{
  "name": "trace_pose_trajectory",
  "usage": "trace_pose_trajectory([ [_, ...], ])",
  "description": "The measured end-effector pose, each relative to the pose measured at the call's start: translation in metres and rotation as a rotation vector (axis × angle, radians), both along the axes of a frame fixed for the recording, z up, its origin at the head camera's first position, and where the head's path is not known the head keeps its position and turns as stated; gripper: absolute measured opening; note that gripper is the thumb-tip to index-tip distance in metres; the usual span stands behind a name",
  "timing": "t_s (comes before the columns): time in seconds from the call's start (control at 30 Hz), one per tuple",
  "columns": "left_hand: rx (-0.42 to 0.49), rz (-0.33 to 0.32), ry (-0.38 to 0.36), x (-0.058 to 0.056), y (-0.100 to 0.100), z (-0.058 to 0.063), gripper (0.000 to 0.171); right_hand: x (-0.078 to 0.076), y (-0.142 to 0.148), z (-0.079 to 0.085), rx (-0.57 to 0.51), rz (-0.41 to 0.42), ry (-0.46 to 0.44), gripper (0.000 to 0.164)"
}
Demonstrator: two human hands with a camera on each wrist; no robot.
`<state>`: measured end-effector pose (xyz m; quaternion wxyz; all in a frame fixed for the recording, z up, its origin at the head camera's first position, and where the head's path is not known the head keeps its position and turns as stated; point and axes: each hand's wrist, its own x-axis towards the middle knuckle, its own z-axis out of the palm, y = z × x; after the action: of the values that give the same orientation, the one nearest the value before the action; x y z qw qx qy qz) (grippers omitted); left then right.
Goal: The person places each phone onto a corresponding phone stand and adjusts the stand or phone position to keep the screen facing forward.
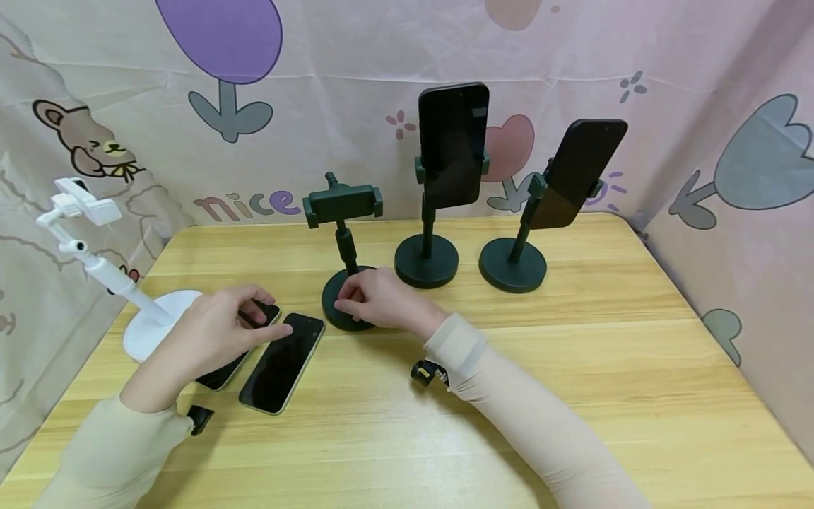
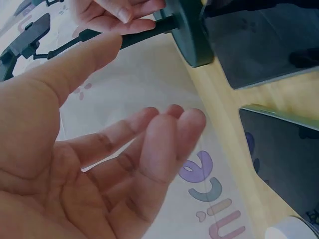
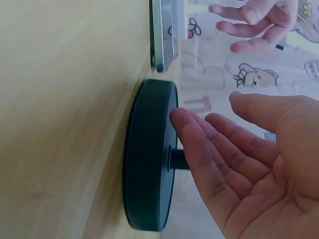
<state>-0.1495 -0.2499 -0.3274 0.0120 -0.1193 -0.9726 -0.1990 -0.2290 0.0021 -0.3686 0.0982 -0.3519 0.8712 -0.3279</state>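
Note:
My left hand (image 1: 219,331) hovers above two dark phones, its fingers loosely bent and holding nothing. One phone (image 1: 282,364) lies face up on the table; the other phone (image 1: 222,372) is partly hidden under the hand. At the base of a dark green phone stand (image 1: 342,205) with an empty clamp is my right hand (image 1: 388,300). In the right wrist view its fingers (image 3: 199,144) are relaxed beside the stand's round base (image 3: 149,159), thumb apart, gripping nothing. Whether a fingertip touches the base or pole I cannot tell.
Two more green stands hold phones upright: a middle phone (image 1: 453,145) and a tilted right phone (image 1: 579,173). A white phone stand (image 1: 143,332) with an empty clamp stands on the left of the wooden table (image 1: 604,375). A patterned cloth (image 1: 343,85) hangs behind.

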Motion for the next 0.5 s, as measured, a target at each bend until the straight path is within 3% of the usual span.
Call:
trace_pose_trajectory([
  [0.33, -0.196, 0.066, -0.164, 0.016, -0.005, -0.017, 0.086, 0.005, -0.012, 0.000, 0.093, -0.022, 0.073, 0.019],
  [0.5, -0.229, 0.077, -0.180, 0.023, -0.006, -0.025, 0.092, 0.008, -0.020, 0.002, 0.115, -0.020, 0.107, 0.018],
])
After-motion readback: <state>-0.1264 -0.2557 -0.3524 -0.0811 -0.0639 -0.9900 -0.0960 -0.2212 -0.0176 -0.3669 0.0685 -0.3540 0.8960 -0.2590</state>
